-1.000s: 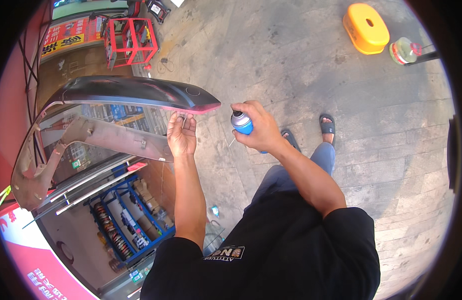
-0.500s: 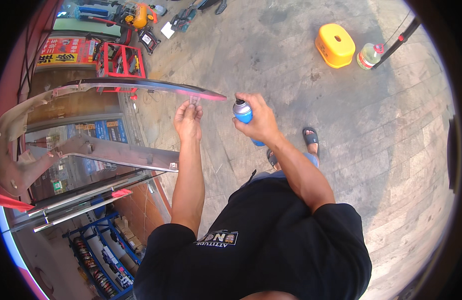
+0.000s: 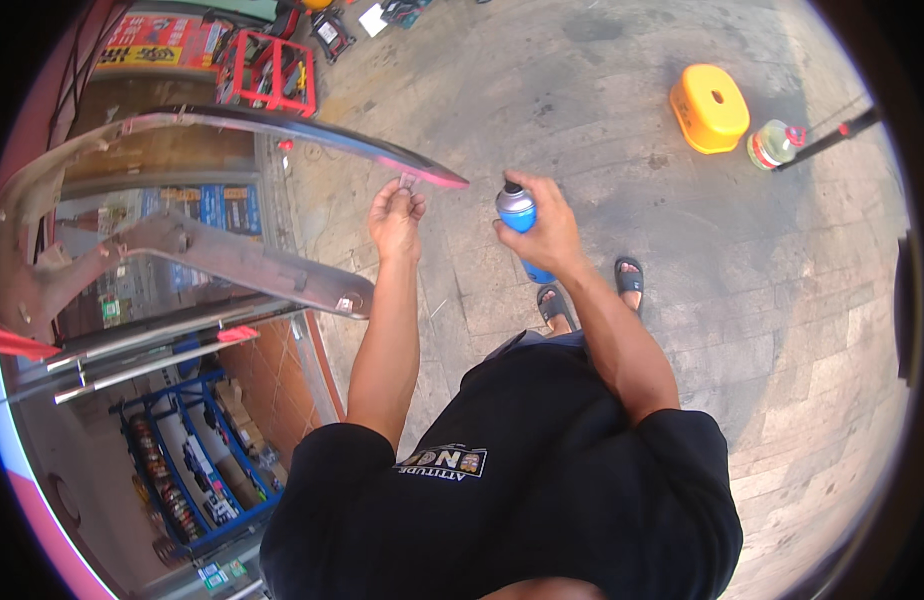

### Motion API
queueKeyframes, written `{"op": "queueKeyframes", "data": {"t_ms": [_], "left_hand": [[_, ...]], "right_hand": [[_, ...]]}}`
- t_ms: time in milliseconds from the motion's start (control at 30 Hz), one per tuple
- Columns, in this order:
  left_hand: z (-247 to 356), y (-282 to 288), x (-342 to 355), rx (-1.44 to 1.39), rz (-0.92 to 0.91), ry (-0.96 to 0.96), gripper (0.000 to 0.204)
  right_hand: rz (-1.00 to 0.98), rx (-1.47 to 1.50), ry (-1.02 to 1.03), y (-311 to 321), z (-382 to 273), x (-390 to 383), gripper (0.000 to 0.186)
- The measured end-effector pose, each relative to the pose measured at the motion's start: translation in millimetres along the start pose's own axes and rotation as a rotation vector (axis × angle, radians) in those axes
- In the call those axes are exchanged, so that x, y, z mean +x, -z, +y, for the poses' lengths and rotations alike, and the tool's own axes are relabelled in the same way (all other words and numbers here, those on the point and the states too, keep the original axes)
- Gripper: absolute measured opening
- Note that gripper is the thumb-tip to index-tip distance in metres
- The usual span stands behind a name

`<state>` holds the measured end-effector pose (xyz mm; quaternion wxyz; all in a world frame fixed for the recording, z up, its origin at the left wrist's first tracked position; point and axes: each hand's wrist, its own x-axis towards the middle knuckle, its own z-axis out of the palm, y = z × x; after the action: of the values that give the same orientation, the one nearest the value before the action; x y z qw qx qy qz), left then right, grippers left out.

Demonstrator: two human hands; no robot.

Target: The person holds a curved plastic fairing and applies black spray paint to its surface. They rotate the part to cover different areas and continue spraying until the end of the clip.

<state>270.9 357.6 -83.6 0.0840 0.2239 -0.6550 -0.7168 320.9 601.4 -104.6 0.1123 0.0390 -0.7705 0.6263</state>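
A long curved plastic trim panel (image 3: pixel 42 195), grey inside with a dark outer edge and pinkish tip, spreads across the left side in a hooked shape. My left hand (image 3: pixel 396 225) pinches a small tab (image 3: pixel 409 181) on the inner side of its upper arm, near the pointed end. The lower arm of the panel ends beside my left forearm. In my right hand (image 3: pixel 550 228) is a blue and silver spray can (image 3: pixel 517 210), held upright with the index finger at its black nozzle. The can is a short gap to the right of the panel's tip.
A yellow stool (image 3: pixel 710 108) and a clear bottle with a red cap (image 3: pixel 775 145) stand on the paving at the far right. A red tool rack (image 3: pixel 270 72) stands behind the panel. A blue rack (image 3: pixel 197 465) is at lower left, below glass doors with metal handles (image 3: pixel 147 375).
The view has shifted, so the stool and rack sit elsewhere in the picture. Both hands appear slightly farther right, and the panel slants more. Each hand keeps its hold.
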Motion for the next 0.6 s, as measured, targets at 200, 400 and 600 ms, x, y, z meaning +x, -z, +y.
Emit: {"op": "queueKeyframes", "data": {"t_ms": [200, 400, 600], "left_hand": [[20.4, 75.8, -60.8, 0.654, 0.272, -0.692, 0.034], [51.7, 189.6, -46.2, 1.724, 0.509, -0.583, 0.048], [57.5, 258.1, 23.1, 2.09, 0.229, 0.1, 0.03]], "right_hand": [[-0.064, -0.011, 0.002, 0.0, 7.4, 1.2, 0.067], [-0.108, -0.032, -0.002, -6.4, 13.1, -2.4, 0.066], [-0.132, -0.032, -0.04, -6.7, 18.6, -13.0, 0.066]]}}
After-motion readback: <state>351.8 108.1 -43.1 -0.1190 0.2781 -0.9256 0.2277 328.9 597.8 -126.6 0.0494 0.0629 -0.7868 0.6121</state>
